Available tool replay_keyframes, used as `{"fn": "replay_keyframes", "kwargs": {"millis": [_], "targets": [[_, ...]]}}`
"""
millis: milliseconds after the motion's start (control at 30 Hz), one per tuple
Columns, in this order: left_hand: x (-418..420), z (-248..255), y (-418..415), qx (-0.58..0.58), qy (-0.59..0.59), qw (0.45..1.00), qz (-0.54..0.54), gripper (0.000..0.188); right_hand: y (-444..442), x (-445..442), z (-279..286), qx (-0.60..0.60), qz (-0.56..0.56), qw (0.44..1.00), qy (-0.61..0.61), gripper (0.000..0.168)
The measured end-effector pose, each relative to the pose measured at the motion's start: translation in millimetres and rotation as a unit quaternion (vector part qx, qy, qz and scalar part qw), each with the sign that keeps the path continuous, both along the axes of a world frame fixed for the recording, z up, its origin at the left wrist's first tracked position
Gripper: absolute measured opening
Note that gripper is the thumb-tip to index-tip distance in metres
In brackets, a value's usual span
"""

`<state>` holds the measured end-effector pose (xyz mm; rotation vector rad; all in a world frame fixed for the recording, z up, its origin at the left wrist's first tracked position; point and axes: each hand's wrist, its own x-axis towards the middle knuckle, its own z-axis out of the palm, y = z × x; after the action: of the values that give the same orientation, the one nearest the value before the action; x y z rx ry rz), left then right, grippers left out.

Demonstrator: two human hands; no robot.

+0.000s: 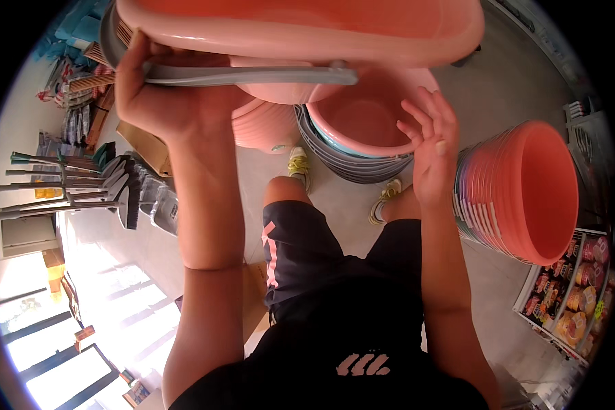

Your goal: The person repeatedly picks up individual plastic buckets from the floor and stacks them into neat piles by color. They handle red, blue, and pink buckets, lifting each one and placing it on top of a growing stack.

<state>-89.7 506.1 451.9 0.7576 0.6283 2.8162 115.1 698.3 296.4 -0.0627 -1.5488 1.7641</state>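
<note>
My left hand (pixel 169 97) is raised at the upper left, gripping a grey plastic rim (pixel 256 76) under a large pink plastic basin (pixel 307 38); its fingers are partly hidden by the basin. My right hand (pixel 433 138) has its fingers apart and holds nothing. It is over the right edge of a round pink basin (pixel 369 113), which tops a nested stack of blue and grey basins (pixel 359 171) on the floor. Whether its fingers touch that edge, I cannot tell. A ribbed pink tub (pixel 264 125) stands left of the stack.
A tall stack of nested tubs (pixel 548 192), red on top, stands at the right. Beyond it is a shelf of packaged goods (pixel 566 292). Brooms (pixel 82 179) and dustpans (pixel 161 205) are at the left, near a cardboard box (pixel 143 148). My feet are beside the basin stack.
</note>
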Motion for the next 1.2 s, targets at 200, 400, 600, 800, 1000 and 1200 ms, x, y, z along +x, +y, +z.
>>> {"fn": "replay_keyframes", "kwargs": {"millis": [200,400,600,800,1000,1200], "targets": [[73.9,-87.3,69.9,0.038,-0.032,0.995,-0.09,0.018,22.7,44.7,42.7,-0.135,-0.013,0.989,-0.063,0.078],[62.7,-175.9,98.7,-0.003,-0.098,0.984,-0.148,0.021,40.2,51.8,6.9,-0.184,-0.094,0.948,-0.241,0.074],[20.7,-249.0,84.2,-0.121,-0.28,0.935,-0.18,0.024,63.5,36.9,-36.0,-0.226,-0.128,0.92,-0.293,0.052],[14.0,-292.0,68.0,-0.276,-0.298,0.904,-0.132,0.024,78.1,5.7,-93.1,-0.164,-0.146,0.892,-0.395,0.028],[25.6,-306.9,62.8,-0.426,-0.253,0.867,-0.049,0.039,86.0,4.9,-118.7,-0.176,-0.15,0.891,-0.389,0.016],[37.4,-338.2,60.4,-0.554,-0.219,0.803,-0.025,0.058,97.0,2.5,-116.3,-0.084,-0.175,0.885,-0.424,0.019]]}}
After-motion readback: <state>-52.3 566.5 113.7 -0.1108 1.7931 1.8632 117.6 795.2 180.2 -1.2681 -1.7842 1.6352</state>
